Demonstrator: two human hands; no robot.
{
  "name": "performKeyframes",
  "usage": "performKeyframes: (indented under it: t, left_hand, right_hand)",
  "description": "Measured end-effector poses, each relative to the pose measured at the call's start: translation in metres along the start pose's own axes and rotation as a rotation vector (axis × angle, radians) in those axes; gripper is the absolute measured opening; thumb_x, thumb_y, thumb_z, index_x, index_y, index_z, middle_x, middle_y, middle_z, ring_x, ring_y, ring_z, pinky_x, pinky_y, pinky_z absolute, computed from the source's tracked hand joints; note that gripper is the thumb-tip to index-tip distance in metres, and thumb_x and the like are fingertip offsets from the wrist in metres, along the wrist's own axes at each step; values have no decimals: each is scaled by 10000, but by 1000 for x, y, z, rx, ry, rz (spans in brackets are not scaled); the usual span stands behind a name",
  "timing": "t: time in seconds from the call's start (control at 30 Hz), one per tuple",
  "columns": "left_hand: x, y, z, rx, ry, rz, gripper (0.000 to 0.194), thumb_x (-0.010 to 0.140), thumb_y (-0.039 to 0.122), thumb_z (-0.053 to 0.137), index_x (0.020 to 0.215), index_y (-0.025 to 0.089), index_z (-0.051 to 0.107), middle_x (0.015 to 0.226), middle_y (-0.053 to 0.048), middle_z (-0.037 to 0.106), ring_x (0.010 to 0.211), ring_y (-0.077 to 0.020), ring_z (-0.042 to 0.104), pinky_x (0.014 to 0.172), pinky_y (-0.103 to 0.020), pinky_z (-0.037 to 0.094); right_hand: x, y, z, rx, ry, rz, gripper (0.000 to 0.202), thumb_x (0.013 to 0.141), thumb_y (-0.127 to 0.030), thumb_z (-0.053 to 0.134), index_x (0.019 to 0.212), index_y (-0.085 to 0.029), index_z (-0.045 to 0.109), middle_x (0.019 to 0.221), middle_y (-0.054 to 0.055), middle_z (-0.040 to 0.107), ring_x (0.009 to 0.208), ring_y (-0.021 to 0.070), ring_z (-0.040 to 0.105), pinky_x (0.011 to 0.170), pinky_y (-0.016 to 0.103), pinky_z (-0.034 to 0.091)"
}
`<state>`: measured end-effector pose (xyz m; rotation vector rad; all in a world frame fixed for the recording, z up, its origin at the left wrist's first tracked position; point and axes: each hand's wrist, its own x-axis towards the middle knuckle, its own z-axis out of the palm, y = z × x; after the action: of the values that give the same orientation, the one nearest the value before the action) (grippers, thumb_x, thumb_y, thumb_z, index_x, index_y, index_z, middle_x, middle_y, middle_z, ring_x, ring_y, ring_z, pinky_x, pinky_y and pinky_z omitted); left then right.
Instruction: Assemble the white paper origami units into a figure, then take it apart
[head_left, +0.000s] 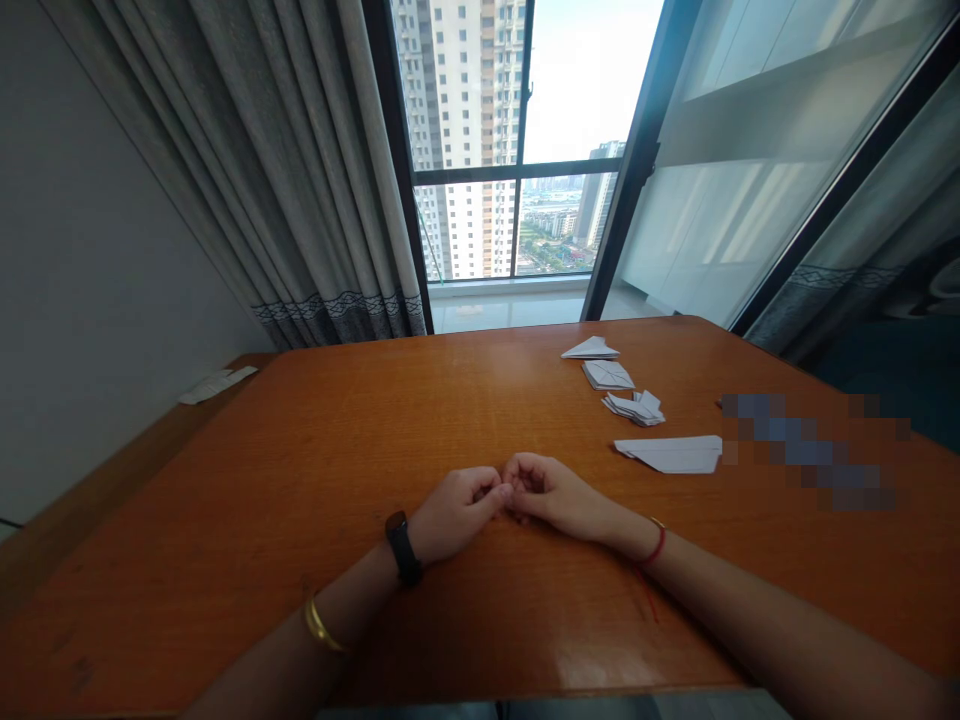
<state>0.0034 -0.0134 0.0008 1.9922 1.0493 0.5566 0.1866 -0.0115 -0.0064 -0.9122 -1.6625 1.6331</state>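
My left hand (459,512), with a black watch on its wrist, rests on the wooden table (360,430) with curled fingers. Its fingertips touch those of my right hand (559,497), whose fingers are curled too; no object shows in either hand. Right of my right hand lies a long folded white paper (679,455). Beyond it are a crumpled-looking folded paper (636,407), a flat folded paper square (608,375) and a pointed folded paper (591,348), in a row toward the far edge.
A blurred patch (810,450) covers something at the right of the table. White paper strips (217,385) lie on a ledge at the far left. Behind the table are a grey curtain (315,180) and a window frame (517,172).
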Motion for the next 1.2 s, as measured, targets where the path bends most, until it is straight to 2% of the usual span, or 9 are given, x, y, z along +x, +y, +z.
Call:
performKeyframes:
  t: [0.23, 0.4, 0.53, 0.63, 0.77, 0.97, 1.07, 1.13, 1.2]
  left_hand:
    - [-2, 6, -1, -55, -8, 1, 420, 934, 455, 338, 731, 156, 552, 698, -4, 572, 664, -124, 518, 629, -227, 382]
    - [-3, 6, 0, -58, -8, -4, 454, 946, 466, 302, 737, 159, 564, 697, -13, 591, 659, -127, 534, 626, -231, 387]
    - [-3, 7, 1, 27, 11, 27, 442, 945, 456, 320, 723, 164, 566, 701, -8, 596, 654, -124, 519, 616, -231, 370]
    - [-4, 8, 1, 90, 24, 43, 434, 945, 445, 329, 699, 167, 555, 690, -4, 585, 646, -122, 502, 610, -231, 356]
    - [-4, 8, 2, 109, 37, 61, 416, 939, 437, 348, 691, 168, 546, 671, 3, 554, 633, -119, 476, 597, -233, 347]
    - [-4, 6, 2, 114, 279, 37, 214, 853, 369, 528, 958, 185, 559, 890, -38, 584, 788, -158, 540, 746, -278, 441]
    - [-5, 4, 1, 275, 391, 80, 427, 798, 364, 605, 1187, 222, 497, 1304, -103, 464, 1209, -251, 429, 1029, -405, 329]
    - [-5, 0, 0, 388, 387, 17, 622, 764, 420, 641, 1312, 237, 411, 1455, -122, 306, 1348, -310, 265, 1091, -487, 227]
    - [-3, -5, -2, 458, 351, -80, 746, 744, 447, 660, 1379, 215, 342, 1498, -162, 221, 1373, -358, 209, 1087, -543, 204]
  right_hand:
    - [1, -22, -17, -360, 105, -165, 200, 808, -377, 613, 787, -183, 568, 699, 11, 604, 626, 123, 523, 574, 247, 427]
    - [37, -50, -127, -928, 602, -262, 258, 861, -395, 495, 956, -195, 627, 1003, 101, 640, 946, 230, 572, 855, 382, 457]
    - [64, -30, -217, -1216, 703, -57, 531, 876, -437, 461, 1291, -109, 501, 1397, 195, 405, 1339, 330, 272, 1086, 503, 217]
    - [77, -6, -244, -1272, 688, 206, 653, 872, -539, 417, 1386, -137, 401, 1486, 180, 278, 1376, 382, 163, 1062, 605, 158]
    - [87, 6, -222, -1233, 547, 312, 629, 871, -598, 359, 1335, -191, 477, 1465, 145, 346, 1337, 385, 269, 1044, 633, 160]
    - [65, -16, -119, -1058, 156, -112, 466, 851, -500, 487, 1230, -244, 577, 1333, 71, 527, 1228, 269, 464, 1063, 427, 313]
    - [38, -24, -103, -1120, 343, -87, 533, 846, -541, 477, 1309, -278, 499, 1425, 73, 418, 1312, 315, 353, 1067, 513, 274]
    - [22, -24, -114, -1242, 635, 155, 651, 804, -592, 505, 1348, -238, 452, 1459, 146, 341, 1335, 433, 244, 1008, 676, 201]
    - [11, -18, -128, -1326, 755, 373, 708, 797, -578, 515, 1348, -140, 440, 1425, 250, 339, 1294, 509, 256, 924, 744, 217]
